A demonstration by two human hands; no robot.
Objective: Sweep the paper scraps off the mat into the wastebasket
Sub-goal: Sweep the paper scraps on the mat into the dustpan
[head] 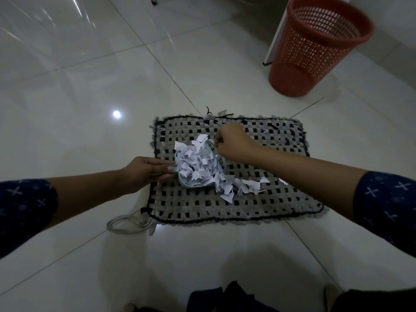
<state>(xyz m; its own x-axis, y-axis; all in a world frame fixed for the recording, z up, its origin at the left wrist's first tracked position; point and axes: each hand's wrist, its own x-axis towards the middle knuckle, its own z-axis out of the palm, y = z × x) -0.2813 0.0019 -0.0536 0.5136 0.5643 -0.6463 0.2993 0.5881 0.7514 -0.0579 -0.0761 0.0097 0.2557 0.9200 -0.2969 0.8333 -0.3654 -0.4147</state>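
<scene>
1. Near edge: cable (128, 224) loops on the floor tile, touching the near-left corner of the mat (258, 212). Not part of the task.
2. Left hand (148, 171) clamps the dustpan (182, 182) by its handle, thumb on top, fingers under. Pan sits on the mat's left half.
3. Paper scraps (195, 165): most are heaped in the pan, above the rim. The rest lie loose on the mat, just right of the pan mouth.
4. Handling (est.): scraps v. light and limp, w/ no weight to pin them. Heap prob. spills w/ any tilt or draught. Carry pan level, mouth slightly up; hold by handle only.
5. Right hand (231, 143) sits at the pan's far rim, fingers curled tight. It appears to grip a small pale brush (216, 153); mostly hidden, ID uncertain.
6. Wastebasket (315, 46): red mesh, upright, far right, well apart from the mat. Tiny scraps may pass the mesh (est.).
</scene>
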